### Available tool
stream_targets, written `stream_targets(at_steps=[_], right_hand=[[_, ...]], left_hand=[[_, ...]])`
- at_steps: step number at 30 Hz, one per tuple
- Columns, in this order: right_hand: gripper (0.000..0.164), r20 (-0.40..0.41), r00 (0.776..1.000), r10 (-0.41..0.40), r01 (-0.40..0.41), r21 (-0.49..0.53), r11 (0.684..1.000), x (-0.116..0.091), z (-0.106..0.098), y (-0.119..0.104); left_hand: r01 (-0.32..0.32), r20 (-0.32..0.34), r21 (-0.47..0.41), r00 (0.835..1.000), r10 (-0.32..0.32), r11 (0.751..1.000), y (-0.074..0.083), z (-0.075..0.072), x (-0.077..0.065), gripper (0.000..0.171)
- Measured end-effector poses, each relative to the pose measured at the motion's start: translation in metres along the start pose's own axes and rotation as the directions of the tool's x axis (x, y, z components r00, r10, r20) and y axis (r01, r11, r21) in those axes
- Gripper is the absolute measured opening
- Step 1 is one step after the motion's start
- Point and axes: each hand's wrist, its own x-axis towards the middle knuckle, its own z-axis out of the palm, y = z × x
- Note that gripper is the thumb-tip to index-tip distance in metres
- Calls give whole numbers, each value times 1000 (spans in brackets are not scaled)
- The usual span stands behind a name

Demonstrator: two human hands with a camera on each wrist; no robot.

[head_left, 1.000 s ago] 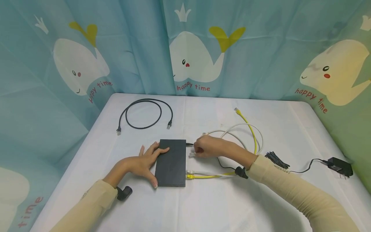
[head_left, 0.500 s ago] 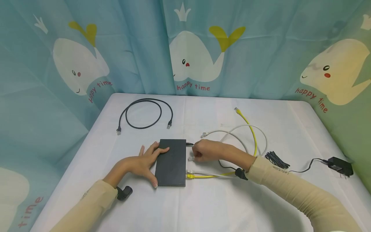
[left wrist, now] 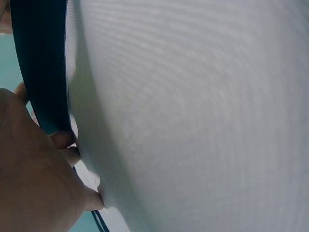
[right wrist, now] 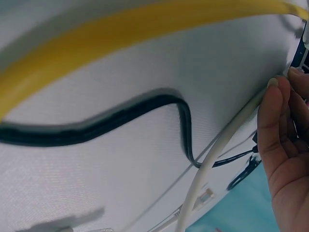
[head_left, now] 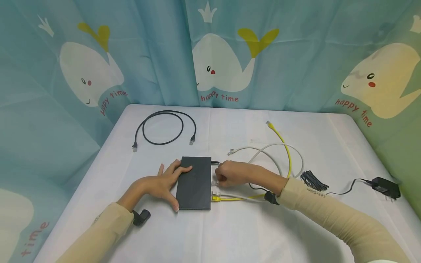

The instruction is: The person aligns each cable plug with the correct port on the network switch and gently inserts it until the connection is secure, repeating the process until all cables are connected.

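A flat black network switch (head_left: 194,183) lies on the white table. My left hand (head_left: 161,187) rests spread along its left edge, one finger on top and the thumb by the near corner; the left wrist view shows this hand (left wrist: 38,164) beside the dark casing. At the switch's right side, my right hand (head_left: 231,173) pinches a white network cable, whose clear plug (head_left: 215,183) is close against that side. In the right wrist view the white cable (right wrist: 205,169) runs up to the fingertips. Whether the plug sits inside a port cannot be seen.
A white plug (head_left: 215,194) and a yellow plug (head_left: 216,199) sit at the switch's near right side. A black power plug (head_left: 215,163) enters farther back. A black cable (head_left: 163,144) lies coiled behind. At right are bundled black cord (head_left: 314,180) and a power adapter (head_left: 385,187).
My right hand has moved left and slightly nearer to me, bringing the clear plug up to the switch's right side. The left hand and the switch have stayed in place.
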Motion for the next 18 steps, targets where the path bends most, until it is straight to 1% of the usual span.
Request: stream_targets(at_steps=[9,18], right_hand=[[12,24,1000,16,-17,24,1000,1,-1,-4],[10,16,1000,-13,12,32,999,0,2,-6]], left_hand=[[-2,-2,0,1000,2,1000,0,1,1,125],[-6,-11,5,1000,6,1000,-1,3,1,124]])
